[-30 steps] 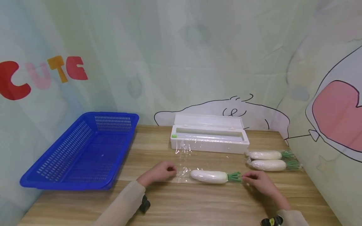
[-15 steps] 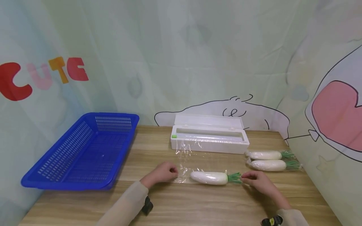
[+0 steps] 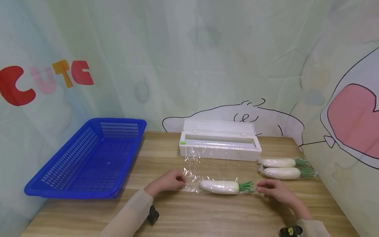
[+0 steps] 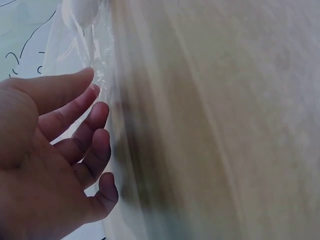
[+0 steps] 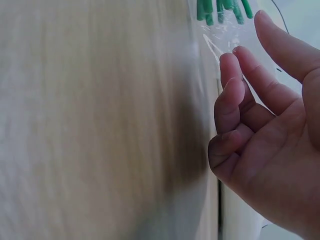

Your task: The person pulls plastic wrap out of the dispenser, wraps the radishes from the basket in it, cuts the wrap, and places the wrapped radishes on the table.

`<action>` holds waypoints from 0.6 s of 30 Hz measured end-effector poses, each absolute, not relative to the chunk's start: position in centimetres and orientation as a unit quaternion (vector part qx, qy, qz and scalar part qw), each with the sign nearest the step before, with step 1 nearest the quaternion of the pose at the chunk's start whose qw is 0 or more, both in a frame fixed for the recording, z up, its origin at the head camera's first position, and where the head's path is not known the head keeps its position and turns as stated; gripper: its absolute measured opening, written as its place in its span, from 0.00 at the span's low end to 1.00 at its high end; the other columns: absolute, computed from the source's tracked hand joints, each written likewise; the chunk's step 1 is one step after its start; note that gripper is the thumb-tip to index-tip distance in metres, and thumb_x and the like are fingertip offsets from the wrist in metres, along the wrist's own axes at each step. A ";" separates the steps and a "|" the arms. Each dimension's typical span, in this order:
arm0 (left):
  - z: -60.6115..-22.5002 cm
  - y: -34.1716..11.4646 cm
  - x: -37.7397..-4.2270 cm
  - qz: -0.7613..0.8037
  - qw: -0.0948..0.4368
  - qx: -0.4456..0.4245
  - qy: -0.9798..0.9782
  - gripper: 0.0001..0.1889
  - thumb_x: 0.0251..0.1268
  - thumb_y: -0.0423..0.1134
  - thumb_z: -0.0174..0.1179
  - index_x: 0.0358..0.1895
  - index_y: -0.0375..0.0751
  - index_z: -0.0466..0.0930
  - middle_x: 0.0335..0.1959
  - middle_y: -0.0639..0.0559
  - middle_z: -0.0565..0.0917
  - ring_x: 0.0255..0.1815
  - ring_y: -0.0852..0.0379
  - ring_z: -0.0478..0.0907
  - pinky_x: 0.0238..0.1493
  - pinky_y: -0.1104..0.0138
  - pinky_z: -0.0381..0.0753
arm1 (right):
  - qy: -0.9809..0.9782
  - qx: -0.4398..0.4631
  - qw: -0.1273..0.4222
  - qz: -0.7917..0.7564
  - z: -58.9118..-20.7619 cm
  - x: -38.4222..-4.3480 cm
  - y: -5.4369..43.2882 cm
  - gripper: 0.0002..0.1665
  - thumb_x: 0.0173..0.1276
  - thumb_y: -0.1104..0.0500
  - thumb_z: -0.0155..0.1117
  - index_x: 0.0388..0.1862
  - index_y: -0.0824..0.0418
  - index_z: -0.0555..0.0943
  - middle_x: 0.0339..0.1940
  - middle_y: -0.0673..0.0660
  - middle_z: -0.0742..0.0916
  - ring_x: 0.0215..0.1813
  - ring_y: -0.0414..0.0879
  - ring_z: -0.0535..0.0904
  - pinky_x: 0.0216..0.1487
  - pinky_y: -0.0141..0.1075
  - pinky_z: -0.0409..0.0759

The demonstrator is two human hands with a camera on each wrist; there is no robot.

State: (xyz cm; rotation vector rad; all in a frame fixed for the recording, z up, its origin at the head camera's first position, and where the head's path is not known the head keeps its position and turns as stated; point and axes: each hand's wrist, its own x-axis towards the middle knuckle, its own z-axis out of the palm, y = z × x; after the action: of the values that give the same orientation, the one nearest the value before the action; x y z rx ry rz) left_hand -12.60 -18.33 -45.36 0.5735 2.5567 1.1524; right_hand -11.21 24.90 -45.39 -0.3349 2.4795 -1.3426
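Observation:
A white radish (image 3: 219, 187) with green stalks (image 3: 245, 187) lies crosswise on the table, covered by clear plastic wrap (image 3: 217, 169) that stretches forward from a white wrap dispenser (image 3: 220, 152). At the radish's blunt end, my left hand (image 3: 170, 180) pinches the wrap's left edge between thumb and index finger, as the left wrist view shows from close up. Beyond the stalks is my right hand (image 3: 275, 190), beside the wrap's right edge. Its thumb (image 5: 280, 40) stands apart from the fingers, which are loosely bent by the film.
Two wrapped radishes (image 3: 278, 162) (image 3: 282, 173) lie side by side at the right, behind my right hand. A blue plastic basket (image 3: 125, 171) stands at the left. The dispenser's lid (image 3: 219, 126) is raised, with a green slider (image 3: 183, 143) at its left end.
My right hand has shifted slightly right, away from the stalks. Wrap now shows over the stalks and the radish. My left hand stays almost in place.

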 end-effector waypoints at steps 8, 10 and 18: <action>-43.6 -18.1 -12.1 0.411 0.073 0.209 0.885 0.14 0.59 0.33 0.63 0.46 0.29 0.80 0.34 0.48 0.80 0.35 0.57 0.74 0.37 0.67 0.75 | 0.908 -0.068 0.059 -0.409 -42.9 -10.4 24.3 0.21 0.68 0.56 0.63 0.50 0.72 0.79 0.40 0.59 0.86 0.39 0.41 0.77 0.37 0.33 0.76; -42.8 -17.2 -11.5 0.408 0.039 0.224 0.884 0.14 0.60 0.33 0.62 0.48 0.29 0.80 0.37 0.45 0.81 0.37 0.54 0.75 0.39 0.65 0.76 | 0.916 -0.069 0.024 -0.393 -41.9 -10.0 23.7 0.19 0.68 0.55 0.63 0.49 0.70 0.80 0.40 0.58 0.86 0.38 0.39 0.76 0.36 0.32 0.75; -40.9 -12.1 -7.7 0.292 -0.035 0.297 0.908 0.20 0.64 0.39 0.61 0.58 0.39 0.76 0.54 0.46 0.79 0.56 0.47 0.74 0.58 0.51 0.72 | 0.912 -0.180 -0.133 -0.343 -40.8 -8.0 19.0 0.08 0.61 0.63 0.68 0.39 0.62 0.84 0.34 0.48 0.85 0.35 0.34 0.75 0.34 0.32 0.73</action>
State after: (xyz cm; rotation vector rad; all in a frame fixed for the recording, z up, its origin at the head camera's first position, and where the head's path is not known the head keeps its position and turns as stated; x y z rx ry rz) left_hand -7.72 -12.13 -40.92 0.9557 2.9187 0.9371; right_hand -8.04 18.96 -40.76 -0.6203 3.1379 -1.1798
